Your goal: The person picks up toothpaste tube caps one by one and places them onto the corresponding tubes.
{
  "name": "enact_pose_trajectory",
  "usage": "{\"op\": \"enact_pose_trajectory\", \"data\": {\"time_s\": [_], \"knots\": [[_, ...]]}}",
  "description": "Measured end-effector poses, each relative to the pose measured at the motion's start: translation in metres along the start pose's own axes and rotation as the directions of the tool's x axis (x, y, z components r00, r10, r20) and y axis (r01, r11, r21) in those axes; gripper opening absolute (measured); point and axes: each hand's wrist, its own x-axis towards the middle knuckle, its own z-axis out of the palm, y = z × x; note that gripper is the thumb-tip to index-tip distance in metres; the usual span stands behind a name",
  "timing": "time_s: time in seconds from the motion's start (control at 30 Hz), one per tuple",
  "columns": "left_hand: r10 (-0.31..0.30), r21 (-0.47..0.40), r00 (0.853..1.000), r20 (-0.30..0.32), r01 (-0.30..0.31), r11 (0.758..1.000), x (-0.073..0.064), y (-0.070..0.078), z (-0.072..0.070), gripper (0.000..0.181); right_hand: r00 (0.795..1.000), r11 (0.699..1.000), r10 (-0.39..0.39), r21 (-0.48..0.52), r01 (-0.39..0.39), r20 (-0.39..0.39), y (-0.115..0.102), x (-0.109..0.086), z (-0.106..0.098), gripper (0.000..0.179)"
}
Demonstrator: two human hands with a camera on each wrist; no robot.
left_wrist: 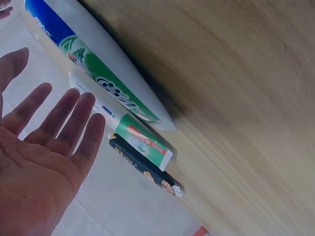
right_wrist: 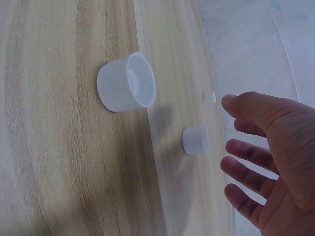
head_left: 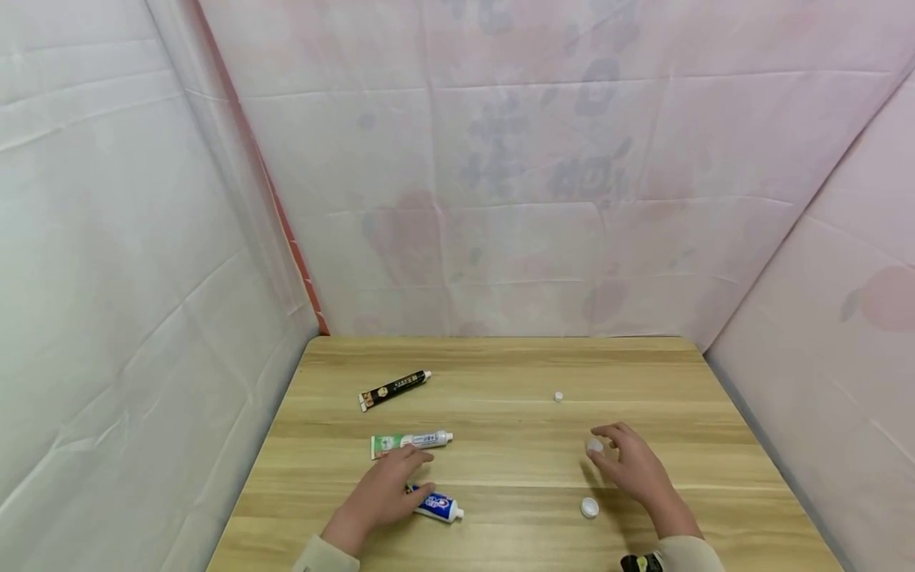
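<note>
Pale fabric walls (head_left: 515, 262) with faint pink and grey printing enclose the far side and both flanks of a wood-grain table (head_left: 511, 465). Over the table are a person's two hands, in light sleeves. The left hand (head_left: 382, 488) has its fingers extended and spread, released; it hovers above the blue, green and white tube (head_left: 438, 505), covering its rear part in the head view, and whether it touches the tube cannot be told. The right hand (head_left: 635, 469) is also released, its fingers loosely bent and apart, with thumb and forefinger near the middle cap.

Three tubes lie on their sides on the table's left half, white nozzles pointing right. The blue, green and white one is closest to the person and looks fully rounded. Beyond it lies the green and white tube (head_left: 425, 440), and farthest away, set at a slant, the slim black tube (head_left: 395, 389). Whatever the tubes contain is hidden inside.

On the right half stand three white caps. The near cap (head_left: 589, 508) is the widest, hollow side up, a small ring visible within. The middle cap (head_left: 595, 447) is smaller, and the far cap (head_left: 559, 396) is the smallest.
</note>
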Motion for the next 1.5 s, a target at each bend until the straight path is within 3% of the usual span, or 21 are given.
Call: {"op": "enact_pose_trajectory", "data": {"time_s": [0.33, 0.87, 1.17, 1.5], "knots": [[0.024, -0.014, 0.999, 0.029, -0.024, 1.0, -0.007, 0.009, 0.002, 0.054, 0.996, 0.997, -0.042, -0.064, 0.037, -0.074, -0.003, 0.01, 0.006, 0.04], [0.018, -0.023, 0.995, 0.103, -0.015, 1.0, -0.008, 0.003, 0.008, 0.055, 0.99, 0.994, -0.077, -0.081, 0.068, -0.12, -0.013, 0.025, 0.009, 0.038], [0.055, -0.026, 0.996, 0.067, -0.054, 0.998, -0.008, 0.001, 0.015, 0.048, 0.992, 0.997, -0.059, -0.054, 0.053, -0.108, -0.017, 0.029, 0.01, 0.038], [0.05, 0.01, 0.998, 0.038, -0.05, 0.999, -0.008, 0.0, 0.021, 0.05, 0.994, 0.997, -0.061, -0.061, 0.056, -0.092, -0.02, 0.036, 0.014, 0.04]]}}
